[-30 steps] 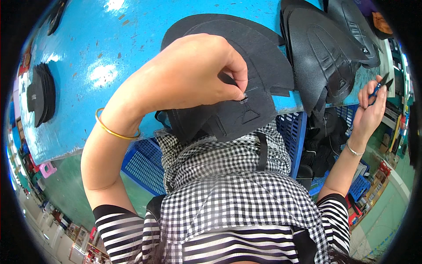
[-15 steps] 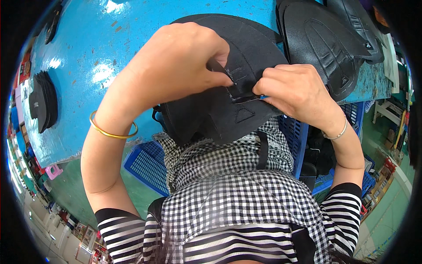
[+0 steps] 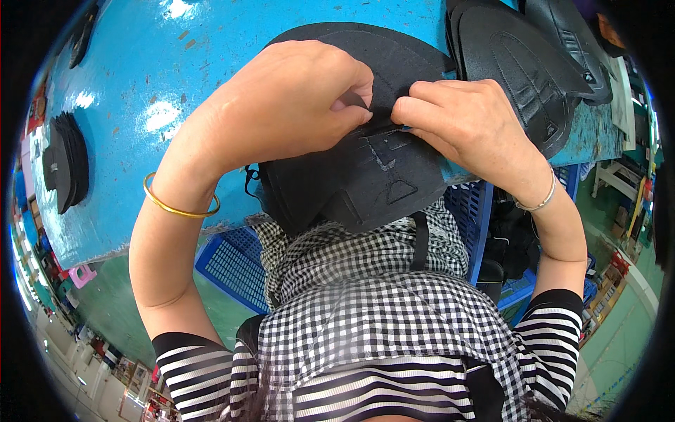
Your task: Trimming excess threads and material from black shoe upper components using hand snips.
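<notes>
A rounded black panel (image 3: 316, 190), leather-like with raised stitch lines and a small triangle outline, lies on the near edge of the blue table, its lower end toward my apron. Above its middle, my left hand (image 3: 309, 95) is closed, thumb and fingers pinching a thin black strip (image 3: 357, 100). Close by on the right, my right hand (image 3: 457, 116) is closed too, fingertips pinched at the strip's other end over the panel. What exactly sits between the right fingertips is mostly hidden. Pale marks show on the panel just below the hands.
Stacked black panels (image 3: 513, 63) lie on the blue table (image 3: 148, 176) at the right. A pile of small black pieces (image 3: 67, 165) sits at the left. Below the table edge are a blue crate (image 3: 228, 264) and another blue basket (image 3: 470, 211) with black items beside it.
My right hand has moved up and a little left, nearer my left hand. The strip has shifted farther up the panel, uncovering the pale marks. My left hand has stayed nearly in place.
</notes>
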Tool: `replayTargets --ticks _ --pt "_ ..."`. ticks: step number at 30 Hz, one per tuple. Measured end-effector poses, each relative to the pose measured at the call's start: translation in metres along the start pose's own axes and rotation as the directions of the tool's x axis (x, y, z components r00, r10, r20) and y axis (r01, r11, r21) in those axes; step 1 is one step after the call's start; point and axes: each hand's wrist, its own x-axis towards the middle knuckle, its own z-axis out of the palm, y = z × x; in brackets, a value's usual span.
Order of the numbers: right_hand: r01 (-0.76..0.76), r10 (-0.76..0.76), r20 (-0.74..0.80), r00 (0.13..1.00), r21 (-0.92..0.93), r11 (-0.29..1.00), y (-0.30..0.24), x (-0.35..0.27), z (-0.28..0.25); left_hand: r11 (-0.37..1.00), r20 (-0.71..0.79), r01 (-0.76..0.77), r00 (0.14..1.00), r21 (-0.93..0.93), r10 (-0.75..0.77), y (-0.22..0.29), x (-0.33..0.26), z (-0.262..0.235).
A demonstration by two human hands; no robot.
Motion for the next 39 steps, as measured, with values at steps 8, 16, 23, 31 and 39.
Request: replayTargets --ticks 8,16,23,31,39 --pt "-0.101 0.097 0.031 0.995 0.217 0.971 0.005 0.005 -0.002 0.990 0.086 0.068 0.995 -0.121 -0.058 0.001 -0.004 -0.008" --pt "-0.145 0.157 -0.022 0.987 0.278 0.950 0.000 0.004 -0.009 0.965 -0.148 0.058 0.984 -0.257 -0.098 -0.008 -0.016 -0.004" --pt "-0.060 0.046 -0.102 0.994 -0.144 0.988 -0.065 -0.001 0.017 0.752 -0.272 0.203 0.848 -0.627 -0.455 -0.013 -0.041 -0.031" --pt "-0.080 0.075 -0.118 0.990 -0.034 0.996 -0.049 0.009 0.014 0.893 -0.457 0.159 0.813 -0.420 -0.360 -0.004 -0.053 -0.049" --pt "-0.161 0.141 -0.111 0.984 -0.195 0.968 -0.086 -0.003 0.019 0.875 -0.398 0.128 0.854 -0.466 -0.336 0.007 -0.041 -0.047"
